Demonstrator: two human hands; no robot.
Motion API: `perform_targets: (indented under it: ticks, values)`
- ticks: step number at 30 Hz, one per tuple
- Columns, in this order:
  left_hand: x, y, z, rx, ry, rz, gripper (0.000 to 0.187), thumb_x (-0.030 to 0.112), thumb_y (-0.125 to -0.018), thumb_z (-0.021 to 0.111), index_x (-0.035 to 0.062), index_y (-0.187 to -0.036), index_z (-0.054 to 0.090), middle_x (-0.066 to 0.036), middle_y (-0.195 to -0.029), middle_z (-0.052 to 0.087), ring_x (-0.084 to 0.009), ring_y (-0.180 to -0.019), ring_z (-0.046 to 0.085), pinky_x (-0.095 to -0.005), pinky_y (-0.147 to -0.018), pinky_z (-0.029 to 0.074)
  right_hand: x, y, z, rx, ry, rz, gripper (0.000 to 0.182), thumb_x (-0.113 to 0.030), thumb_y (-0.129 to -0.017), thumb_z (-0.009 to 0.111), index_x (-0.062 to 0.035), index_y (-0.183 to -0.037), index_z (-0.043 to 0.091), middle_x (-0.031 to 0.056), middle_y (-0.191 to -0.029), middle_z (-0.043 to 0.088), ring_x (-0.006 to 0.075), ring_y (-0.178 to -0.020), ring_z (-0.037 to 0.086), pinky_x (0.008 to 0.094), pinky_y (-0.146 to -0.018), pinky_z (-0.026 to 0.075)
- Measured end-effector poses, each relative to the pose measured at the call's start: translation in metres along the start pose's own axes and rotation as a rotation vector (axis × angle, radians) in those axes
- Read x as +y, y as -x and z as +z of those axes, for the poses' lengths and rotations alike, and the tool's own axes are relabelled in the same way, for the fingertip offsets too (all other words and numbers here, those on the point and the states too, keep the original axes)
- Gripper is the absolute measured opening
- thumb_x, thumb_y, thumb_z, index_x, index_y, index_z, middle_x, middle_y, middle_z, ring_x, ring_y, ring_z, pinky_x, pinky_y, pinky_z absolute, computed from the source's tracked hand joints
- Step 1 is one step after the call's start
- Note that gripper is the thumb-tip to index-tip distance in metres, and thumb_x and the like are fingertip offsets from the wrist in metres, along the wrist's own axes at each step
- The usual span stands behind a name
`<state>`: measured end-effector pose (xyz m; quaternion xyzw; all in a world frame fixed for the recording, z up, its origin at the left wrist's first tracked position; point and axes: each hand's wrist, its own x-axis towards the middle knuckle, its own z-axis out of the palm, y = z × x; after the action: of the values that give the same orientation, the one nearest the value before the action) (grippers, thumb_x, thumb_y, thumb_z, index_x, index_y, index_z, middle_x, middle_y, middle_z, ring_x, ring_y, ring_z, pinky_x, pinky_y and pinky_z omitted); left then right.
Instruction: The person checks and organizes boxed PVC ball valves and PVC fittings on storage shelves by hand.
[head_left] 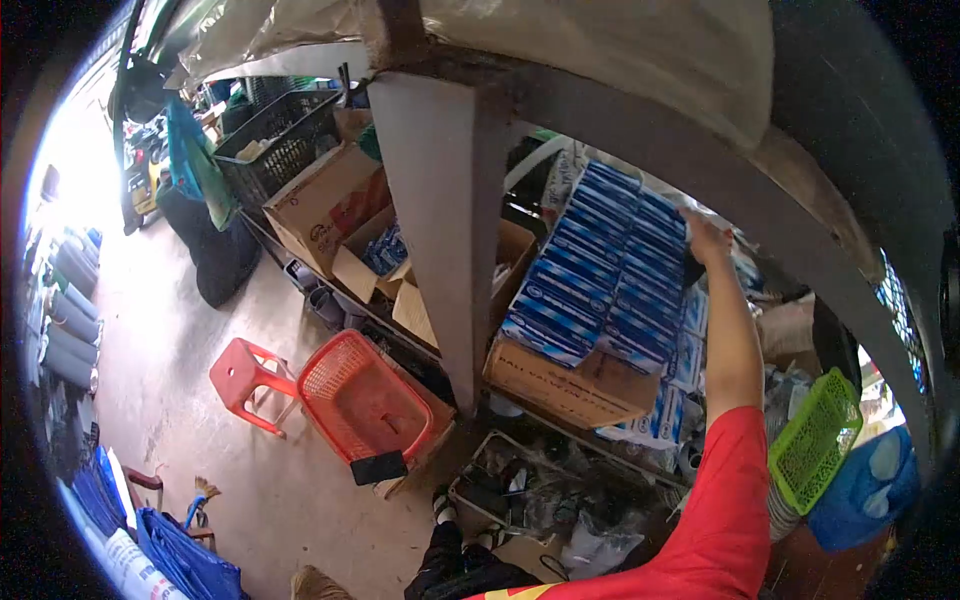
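My right hand [706, 238] reaches to the far upper right corner of a large stack of blue and white boxes [610, 265]. Its fingers are partly hidden at the stack's edge, and what they hold, if anything, cannot be made out. The boxes stand in rows above an open brown carton [565, 385] with printing on its side. More blue and white boxes [665, 415] lie beside and below the carton's right end. My left hand is outside the view.
A red basket [365, 395] sits beside a red stool [240, 375] on the floor. Cartons [325, 205] and a black crate [275, 145] stand behind a grey post [440, 220]. A green basket [815, 440] and blue bag [870, 495] are at right.
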<state>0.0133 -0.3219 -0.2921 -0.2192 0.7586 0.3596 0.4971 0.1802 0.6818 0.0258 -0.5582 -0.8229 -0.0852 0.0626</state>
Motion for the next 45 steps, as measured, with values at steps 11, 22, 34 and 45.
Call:
perform_targets:
  ticks: [11,22,34,45]
  values:
    - [0.089,-0.046,0.013,-0.008,-0.245,0.445,0.031,0.021,-0.092,0.058,0.0129,-0.122,0.058,-0.005,-0.090,0.063,-0.0131,-0.072,0.059,-0.0273,-0.057,0.049,0.020,-0.008,0.023,0.207,-0.215,-0.083,0.050,0.011,-0.076,0.048,-0.0133,-0.119,0.058,0.0154,-0.118,0.062,0.0359,-0.115,0.055,0.0420,-0.097,0.042]
    - [0.069,-0.053,0.010,-0.062,-0.190,0.208,0.040,0.025,-0.091,0.064,0.0136,-0.127,0.051,-0.004,-0.090,0.064,-0.0136,-0.068,0.060,-0.0278,-0.052,0.049,0.091,0.052,0.060,0.775,-0.836,0.136,0.033,-0.019,-0.080,0.073,-0.0024,-0.108,0.070,0.0098,-0.102,0.067,0.0173,-0.092,0.062,0.0297,-0.078,0.049]
    - [0.262,0.041,0.160,-0.234,-0.614,1.369,0.037,0.010,-0.087,0.055,0.0008,-0.123,0.054,-0.026,-0.113,0.061,-0.0390,-0.111,0.057,-0.0412,-0.091,0.046,0.044,0.377,-0.039,0.556,-0.982,0.085,0.033,-0.004,-0.077,0.072,-0.0031,-0.110,0.069,0.0107,-0.105,0.069,0.0189,-0.103,0.063,0.0333,-0.092,0.046]
    - [0.330,0.350,0.307,-0.894,-0.732,2.224,0.069,0.013,-0.064,0.080,0.0087,-0.127,0.052,-0.013,-0.126,0.054,-0.0343,-0.119,0.050,-0.0444,-0.099,0.042,-0.035,0.569,-0.153,0.494,-0.736,-0.465,0.054,-0.007,-0.061,0.078,-0.0127,-0.113,0.065,0.0149,-0.121,0.063,0.0235,-0.084,0.071,0.0287,-0.067,0.056]
